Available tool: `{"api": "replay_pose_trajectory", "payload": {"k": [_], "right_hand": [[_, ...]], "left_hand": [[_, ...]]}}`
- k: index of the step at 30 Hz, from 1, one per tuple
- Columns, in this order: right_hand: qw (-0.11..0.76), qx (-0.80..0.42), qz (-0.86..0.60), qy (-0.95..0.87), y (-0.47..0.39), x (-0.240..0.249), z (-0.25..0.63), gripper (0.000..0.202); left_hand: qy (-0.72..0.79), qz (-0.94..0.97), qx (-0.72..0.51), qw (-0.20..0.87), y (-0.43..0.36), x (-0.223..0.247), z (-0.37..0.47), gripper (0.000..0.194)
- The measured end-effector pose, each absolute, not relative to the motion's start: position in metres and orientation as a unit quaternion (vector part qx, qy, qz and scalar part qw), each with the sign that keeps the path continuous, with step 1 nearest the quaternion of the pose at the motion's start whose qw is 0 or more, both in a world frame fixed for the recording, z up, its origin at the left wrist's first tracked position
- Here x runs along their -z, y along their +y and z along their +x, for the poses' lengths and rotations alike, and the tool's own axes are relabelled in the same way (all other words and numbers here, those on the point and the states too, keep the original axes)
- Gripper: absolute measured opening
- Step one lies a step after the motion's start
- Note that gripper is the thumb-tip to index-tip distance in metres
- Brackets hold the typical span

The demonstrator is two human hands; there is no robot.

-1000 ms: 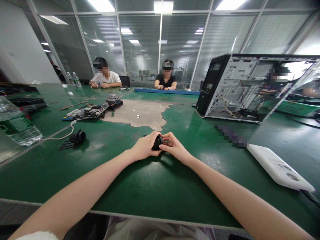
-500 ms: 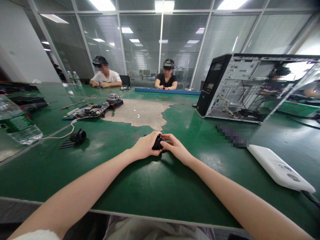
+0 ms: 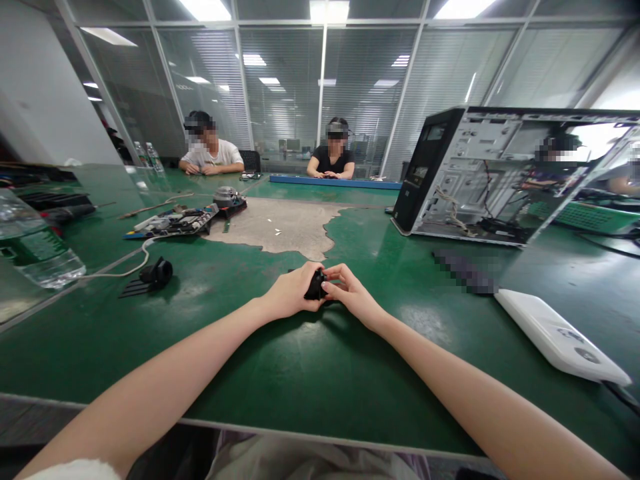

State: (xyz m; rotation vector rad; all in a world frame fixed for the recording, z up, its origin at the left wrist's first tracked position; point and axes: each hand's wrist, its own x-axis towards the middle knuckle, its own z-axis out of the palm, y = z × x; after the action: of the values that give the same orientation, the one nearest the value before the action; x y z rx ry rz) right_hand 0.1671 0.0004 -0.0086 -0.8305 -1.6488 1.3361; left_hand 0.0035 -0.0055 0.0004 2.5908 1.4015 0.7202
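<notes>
A small black part, whose kind I cannot make out, is held between my two hands just above the green table. My left hand is closed around its left side, covering much of it. My right hand pinches its right edge between thumb and fingers. Farther left on the table lies another black piece with a round barrel and flat slats.
An open computer case stands at the right, with a white power bank in front of it. A circuit board assembly and a water bottle are at the left. Two people sit across the table.
Both my hands stay in nearly the same place around the black part. My right thumb has shifted very slightly.
</notes>
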Motion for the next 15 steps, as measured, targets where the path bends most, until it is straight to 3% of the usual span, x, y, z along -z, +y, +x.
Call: {"api": "replay_pose_trajectory", "payload": {"k": [11,15], "right_hand": [[0.416,-0.532,-0.317,-0.666,0.0006,0.0087,0.1685,0.030],[0.423,-0.541,-0.309,-0.658,-0.0010,0.0069,0.1675,0.023]], "left_hand": [[0.461,0.856,-0.232,0.046,-0.0056,-0.0003,0.0029,0.056],[0.455,0.857,-0.238,0.047,-0.0056,-0.0005,0.0035,0.056]]}}
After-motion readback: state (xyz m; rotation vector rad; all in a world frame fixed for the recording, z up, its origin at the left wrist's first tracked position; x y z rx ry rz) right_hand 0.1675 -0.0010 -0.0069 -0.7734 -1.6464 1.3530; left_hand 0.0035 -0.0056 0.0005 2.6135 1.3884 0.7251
